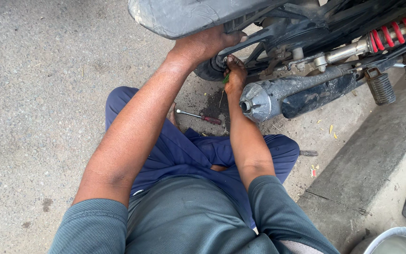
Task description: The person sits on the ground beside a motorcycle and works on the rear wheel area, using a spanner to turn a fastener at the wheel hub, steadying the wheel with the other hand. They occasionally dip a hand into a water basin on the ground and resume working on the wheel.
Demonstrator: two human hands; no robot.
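Note:
I squat on the ground behind a motorcycle [306, 28]. My left hand [207, 43] reaches under the grey rear mudguard [179, 16] and grips a black part by the rear tyre [208, 70]. My right hand [235, 74] is closed around a small green-handled tool [226, 79], held close to the tyre just left of the silver exhaust muffler [278, 96]. What the tool's tip touches is hidden by my fingers.
A red-handled screwdriver [198, 115] lies on the concrete by my left knee, near a dark oil stain. A red spring shock absorber [400, 30] and a footpeg [380, 88] stick out at right. A concrete kerb [367, 160] runs along the right, with a metal bowl rim [395, 237] at the bottom corner.

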